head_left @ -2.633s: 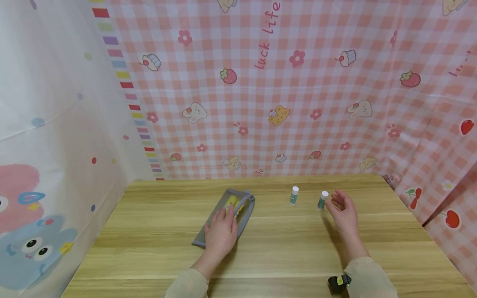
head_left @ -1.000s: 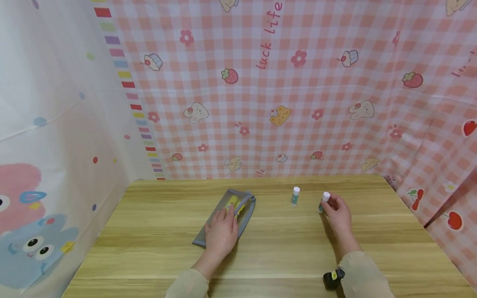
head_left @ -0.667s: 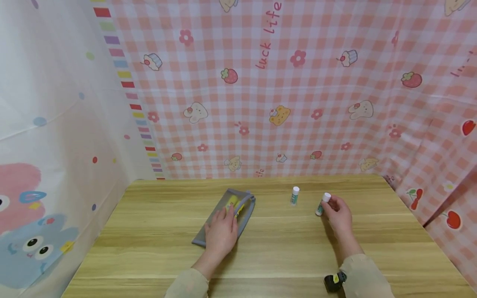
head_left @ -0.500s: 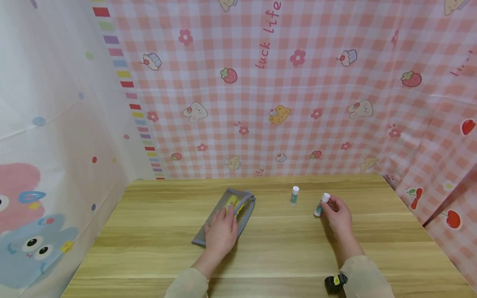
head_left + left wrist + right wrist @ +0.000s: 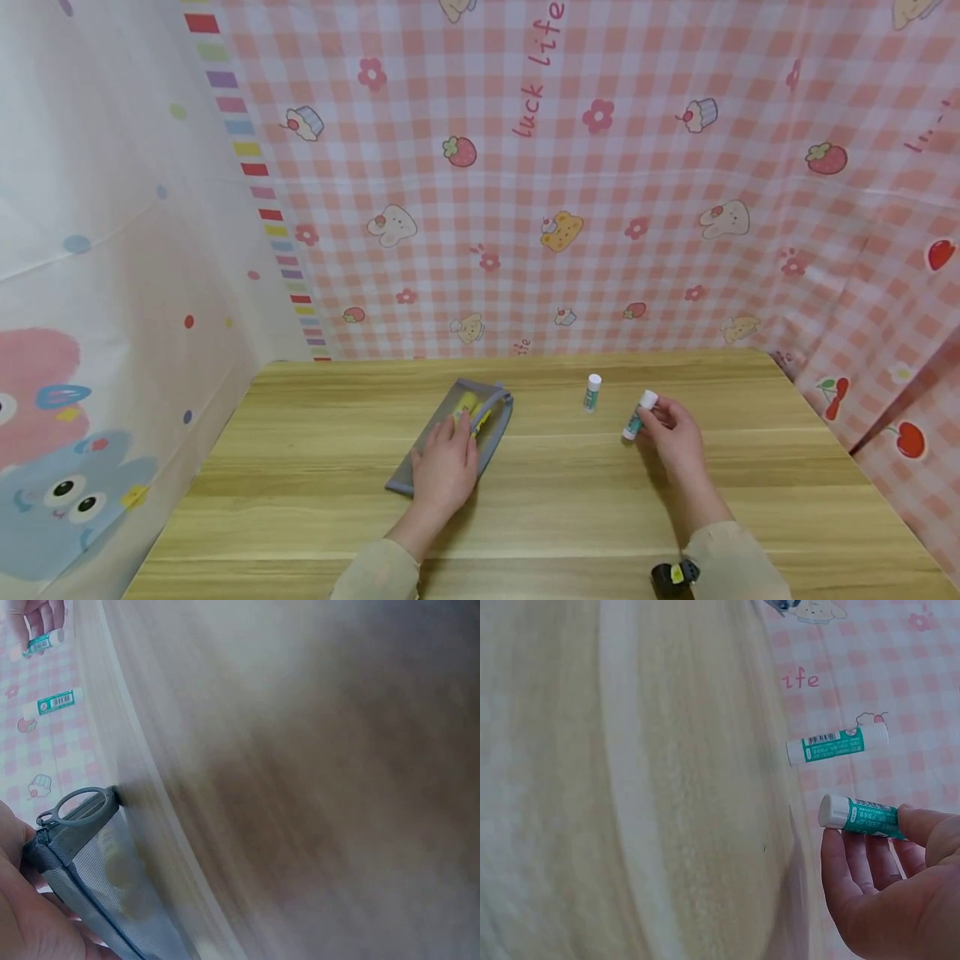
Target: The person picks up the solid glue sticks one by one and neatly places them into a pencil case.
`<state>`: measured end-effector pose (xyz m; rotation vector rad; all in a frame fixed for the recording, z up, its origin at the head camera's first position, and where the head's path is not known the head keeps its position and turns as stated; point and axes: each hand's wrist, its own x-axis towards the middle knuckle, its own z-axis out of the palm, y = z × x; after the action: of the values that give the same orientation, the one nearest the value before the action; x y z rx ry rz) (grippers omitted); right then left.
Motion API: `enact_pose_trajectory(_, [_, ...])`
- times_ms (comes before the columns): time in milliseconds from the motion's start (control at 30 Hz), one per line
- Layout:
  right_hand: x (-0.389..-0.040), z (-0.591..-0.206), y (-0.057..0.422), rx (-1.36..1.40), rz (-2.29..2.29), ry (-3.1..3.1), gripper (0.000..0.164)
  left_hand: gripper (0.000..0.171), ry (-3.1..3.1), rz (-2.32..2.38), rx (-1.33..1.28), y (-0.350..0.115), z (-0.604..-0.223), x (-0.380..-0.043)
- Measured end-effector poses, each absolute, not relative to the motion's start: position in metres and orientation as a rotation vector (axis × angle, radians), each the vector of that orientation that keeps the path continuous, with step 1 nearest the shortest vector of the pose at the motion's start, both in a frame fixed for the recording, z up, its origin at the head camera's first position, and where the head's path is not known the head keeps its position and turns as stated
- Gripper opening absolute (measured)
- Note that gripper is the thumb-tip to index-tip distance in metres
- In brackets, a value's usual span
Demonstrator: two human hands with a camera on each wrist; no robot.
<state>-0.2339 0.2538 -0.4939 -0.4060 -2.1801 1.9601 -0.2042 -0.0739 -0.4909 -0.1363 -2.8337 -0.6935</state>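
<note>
Glue stick (image 5: 634,424) tilts in right hand (image 5: 679,442), well apart from left hand (image 5: 446,468).

Head: above table (image 5: 315,450), facing forward-down, farthest | left wrist: close over table, rolled sideways, facing across | right wrist: likewise | wrists share: both tubes (image 5: 834,746)

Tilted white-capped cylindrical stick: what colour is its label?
The label is teal green, clearest in the right wrist view.
</note>
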Motion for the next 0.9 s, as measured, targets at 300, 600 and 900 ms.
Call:
enact_pose_trajectory(300, [-0.229,-0.49,0.245,-0.381,2.059,-2.162,0.04,0.045,-2.838,-0.694,-0.137,-0.074,-0.49,-0.204])
enact_pose_trajectory(600, [-0.229,-0.486,0.233,-0.324,2.131,-2.144,0.039,0.045,-2.842,-0.686,-0.134,-0.074,-0.489,-0.203])
enact_pose_trajectory(900, [-0.228,-0.483,0.219,-0.326,2.13,-2.158,0.039,0.046,-2.843,-0.692,-0.132,-0.074,-0.489,-0.203])
